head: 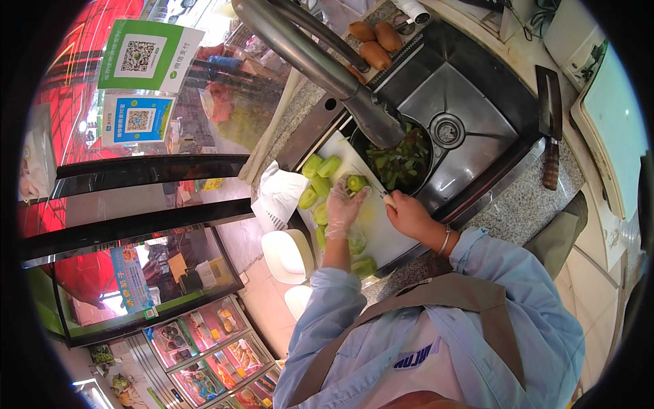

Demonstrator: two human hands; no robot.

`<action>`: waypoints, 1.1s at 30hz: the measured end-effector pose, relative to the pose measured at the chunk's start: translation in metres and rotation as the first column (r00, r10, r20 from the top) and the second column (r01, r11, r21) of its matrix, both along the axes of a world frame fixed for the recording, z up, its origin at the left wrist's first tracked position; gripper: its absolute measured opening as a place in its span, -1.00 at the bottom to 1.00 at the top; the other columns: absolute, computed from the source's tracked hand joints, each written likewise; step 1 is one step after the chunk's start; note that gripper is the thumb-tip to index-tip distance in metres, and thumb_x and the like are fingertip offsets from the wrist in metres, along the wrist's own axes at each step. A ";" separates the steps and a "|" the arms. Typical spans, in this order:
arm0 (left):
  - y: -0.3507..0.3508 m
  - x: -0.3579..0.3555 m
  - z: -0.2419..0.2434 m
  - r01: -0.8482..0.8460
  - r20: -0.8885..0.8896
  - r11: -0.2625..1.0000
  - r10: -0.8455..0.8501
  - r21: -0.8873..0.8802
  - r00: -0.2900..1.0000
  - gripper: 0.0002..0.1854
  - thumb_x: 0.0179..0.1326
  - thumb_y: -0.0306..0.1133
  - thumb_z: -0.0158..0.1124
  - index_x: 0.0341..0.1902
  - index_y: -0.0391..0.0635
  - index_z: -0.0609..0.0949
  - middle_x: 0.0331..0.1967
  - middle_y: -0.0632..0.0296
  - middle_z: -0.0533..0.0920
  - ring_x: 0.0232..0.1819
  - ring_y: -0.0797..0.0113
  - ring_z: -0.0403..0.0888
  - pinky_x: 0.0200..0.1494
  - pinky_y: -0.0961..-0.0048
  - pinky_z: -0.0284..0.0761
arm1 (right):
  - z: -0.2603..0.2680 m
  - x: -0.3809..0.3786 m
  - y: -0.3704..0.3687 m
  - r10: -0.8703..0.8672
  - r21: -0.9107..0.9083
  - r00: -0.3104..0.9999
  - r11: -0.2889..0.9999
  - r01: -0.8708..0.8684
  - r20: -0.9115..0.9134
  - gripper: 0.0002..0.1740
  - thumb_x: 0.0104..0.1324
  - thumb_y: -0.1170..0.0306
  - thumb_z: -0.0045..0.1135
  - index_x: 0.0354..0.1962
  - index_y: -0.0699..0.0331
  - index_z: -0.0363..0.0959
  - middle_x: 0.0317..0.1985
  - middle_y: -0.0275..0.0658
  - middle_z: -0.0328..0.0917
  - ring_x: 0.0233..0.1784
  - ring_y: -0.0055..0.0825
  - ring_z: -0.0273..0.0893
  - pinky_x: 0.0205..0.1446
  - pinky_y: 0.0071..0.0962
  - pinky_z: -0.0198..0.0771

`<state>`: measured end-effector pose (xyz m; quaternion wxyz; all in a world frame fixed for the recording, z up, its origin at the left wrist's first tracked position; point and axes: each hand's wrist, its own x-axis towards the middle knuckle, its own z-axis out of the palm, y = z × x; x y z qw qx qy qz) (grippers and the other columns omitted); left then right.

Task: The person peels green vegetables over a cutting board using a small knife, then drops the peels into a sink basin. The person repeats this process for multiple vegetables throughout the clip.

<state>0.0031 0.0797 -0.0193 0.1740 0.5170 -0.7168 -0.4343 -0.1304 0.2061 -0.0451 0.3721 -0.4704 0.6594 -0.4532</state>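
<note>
My left hand, in a clear plastic glove, holds a green kiwifruit over a white cutting board. A knife with a pale handle is gripped in my right hand. Its thin blade points up and left, close to the held fruit. Several peeled green kiwifruit lie along the board's left side, some partly hidden by my left hand and forearm. Another green piece rests at the board's near end. Beyond the blade, a dark round container in the sink holds green and brown peelings.
The steel sink lies right of the board, with a large faucet reaching over it. Unpeeled brown kiwifruit sit behind. A cleaver lies on the right rim. White tissue and a white bin are at left.
</note>
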 end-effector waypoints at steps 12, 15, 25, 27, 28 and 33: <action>0.000 -0.007 0.016 -0.217 -0.321 0.905 0.342 0.366 0.883 -0.44 0.01 -0.56 0.26 0.13 -0.26 0.32 -0.22 0.15 0.55 -0.35 0.50 0.53 -0.39 0.58 0.48 | -0.007 -0.008 0.001 0.043 0.111 0.999 0.993 -0.044 0.015 -0.77 0.18 0.33 -0.03 -0.39 0.36 0.25 -0.55 0.10 0.47 -0.45 0.12 0.44 -0.36 0.00 0.35; -0.007 -0.011 0.021 -0.297 -0.188 0.881 0.384 0.369 0.904 -0.47 0.00 -0.57 0.26 0.09 -0.22 0.34 -0.27 0.19 0.55 -0.42 0.52 0.52 -0.45 0.58 0.47 | -0.020 -0.003 0.006 -0.068 0.074 0.997 0.995 0.066 0.034 -0.75 0.20 0.30 -0.04 -0.38 0.36 0.26 -0.56 0.10 0.47 -0.46 0.12 0.44 -0.38 0.01 0.35; -0.021 0.020 -0.018 -0.177 -0.149 0.964 0.209 0.199 0.967 -0.54 -0.14 -0.56 0.30 -0.07 -0.24 0.42 -0.41 0.24 0.58 -0.44 0.49 0.53 -0.39 0.54 0.46 | 0.002 -0.018 0.017 -0.040 -0.037 0.999 0.999 0.039 -0.009 -0.76 0.25 0.30 -0.05 -0.32 0.33 0.23 -0.56 0.04 0.47 -0.48 0.05 0.45 -0.44 -0.06 0.34; -0.016 0.017 -0.014 -0.156 -0.118 0.981 0.170 0.120 0.978 -0.58 -0.13 -0.54 0.30 -0.11 -0.25 0.44 -0.40 0.22 0.59 -0.43 0.49 0.53 -0.36 0.53 0.46 | 0.006 -0.009 0.015 0.022 0.000 0.997 1.000 -0.022 -0.078 -0.78 0.21 0.34 -0.03 -0.32 0.33 0.22 -0.52 0.04 0.47 -0.46 0.05 0.46 -0.41 -0.03 0.34; -0.013 0.016 -0.011 -0.150 -0.098 0.986 0.158 0.079 0.983 -0.60 -0.12 -0.53 0.30 -0.13 -0.26 0.44 -0.40 0.21 0.60 -0.43 0.49 0.54 -0.35 0.53 0.47 | 0.008 -0.005 0.013 0.040 0.003 0.996 0.999 -0.040 -0.084 -0.78 0.21 0.34 -0.03 -0.32 0.33 0.22 -0.52 0.04 0.47 -0.46 0.05 0.46 -0.41 -0.04 0.34; -0.003 0.011 -0.004 -0.157 -0.077 0.988 0.155 -0.010 0.985 -0.61 -0.07 -0.51 0.30 -0.12 -0.29 0.44 -0.37 0.17 0.61 -0.39 0.46 0.55 -0.32 0.53 0.47 | 0.009 0.008 0.001 0.081 -0.026 0.988 0.996 -0.085 -0.134 -0.78 0.19 0.36 -0.03 -0.33 0.36 0.22 -0.52 0.06 0.46 -0.48 0.03 0.46 -0.42 -0.07 0.38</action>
